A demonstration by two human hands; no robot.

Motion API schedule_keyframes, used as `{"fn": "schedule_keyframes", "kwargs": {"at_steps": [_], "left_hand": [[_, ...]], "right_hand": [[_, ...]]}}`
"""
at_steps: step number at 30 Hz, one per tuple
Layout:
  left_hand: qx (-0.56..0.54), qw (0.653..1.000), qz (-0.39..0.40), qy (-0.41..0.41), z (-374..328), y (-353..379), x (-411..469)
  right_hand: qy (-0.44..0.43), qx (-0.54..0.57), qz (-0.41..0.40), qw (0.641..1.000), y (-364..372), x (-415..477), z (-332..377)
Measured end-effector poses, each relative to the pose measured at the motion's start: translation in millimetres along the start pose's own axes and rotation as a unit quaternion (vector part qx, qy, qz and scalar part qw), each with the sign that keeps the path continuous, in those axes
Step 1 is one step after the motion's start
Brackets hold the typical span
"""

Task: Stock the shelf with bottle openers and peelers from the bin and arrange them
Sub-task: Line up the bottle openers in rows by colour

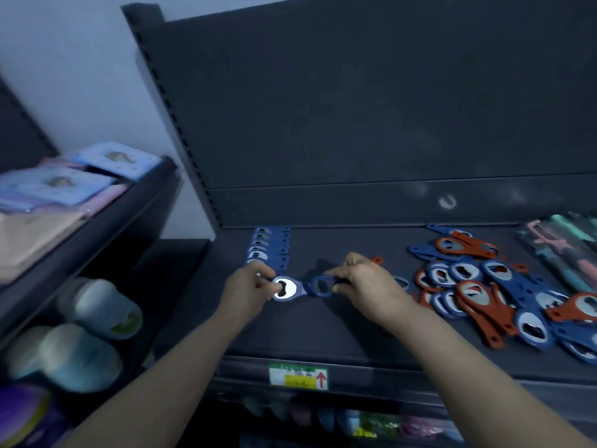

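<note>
Silver-faced opener [284, 289], pinched by left hand [248, 294], is held beside second blue opener [321, 286], pinched by right hand [365, 286], just in front of the blue row [269, 247]. Each is best laid overlapping that row, heads aligned; the unsorted pile [484, 286] lies well to its right.

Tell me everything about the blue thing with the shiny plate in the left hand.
A flat blue bottle opener: oval head, shiny metal plate with a dark slot, plastic-looking rim. The left hand pinches its head over the shelf. Its other end seems to meet a second opener in the right hand.
</note>
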State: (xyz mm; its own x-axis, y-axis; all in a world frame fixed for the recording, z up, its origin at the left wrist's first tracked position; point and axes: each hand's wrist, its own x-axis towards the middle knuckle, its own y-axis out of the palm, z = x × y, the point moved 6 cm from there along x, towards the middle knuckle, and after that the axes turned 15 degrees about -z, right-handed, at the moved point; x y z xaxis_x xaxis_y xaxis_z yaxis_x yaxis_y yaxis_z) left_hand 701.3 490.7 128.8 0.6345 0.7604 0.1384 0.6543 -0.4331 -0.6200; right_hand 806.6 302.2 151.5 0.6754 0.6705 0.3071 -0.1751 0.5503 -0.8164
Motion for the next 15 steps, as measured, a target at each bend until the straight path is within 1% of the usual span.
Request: {"fn": "schedule_keyframes", "kwargs": {"at_steps": [3,6,9,11,13,15], "left_hand": [[0.024,1.0,-0.015,0.009,25.7,-24.8,16.9],[0.034,0.998,-0.037,0.03,41.2,-38.4,32.6],[0.022,0.999,-0.015,0.037,52.2,-38.3,44.3],[0.005,0.999,-0.011,0.039,56.4,-36.7,52.5],[0.001,0.999,-0.01,0.046,58.8,-34.7,60.2],[0.003,0.999,-0.003,0.053,59.5,-32.9,65.4]], "right_hand": [[0.013,0.0,0.017,1.0,25.9,9.2,22.3],[0.027,-0.036,0.007,0.999,39.0,16.2,36.5],[0.024,-0.085,0.027,0.996,51.0,21.2,47.4],[0.04,-0.07,0.03,0.996,58.8,25.4,54.4],[0.056,-0.052,0.013,0.997,65.7,31.0,63.3],[0.062,-0.06,0.002,0.996,74.1,36.3,73.3]]}}
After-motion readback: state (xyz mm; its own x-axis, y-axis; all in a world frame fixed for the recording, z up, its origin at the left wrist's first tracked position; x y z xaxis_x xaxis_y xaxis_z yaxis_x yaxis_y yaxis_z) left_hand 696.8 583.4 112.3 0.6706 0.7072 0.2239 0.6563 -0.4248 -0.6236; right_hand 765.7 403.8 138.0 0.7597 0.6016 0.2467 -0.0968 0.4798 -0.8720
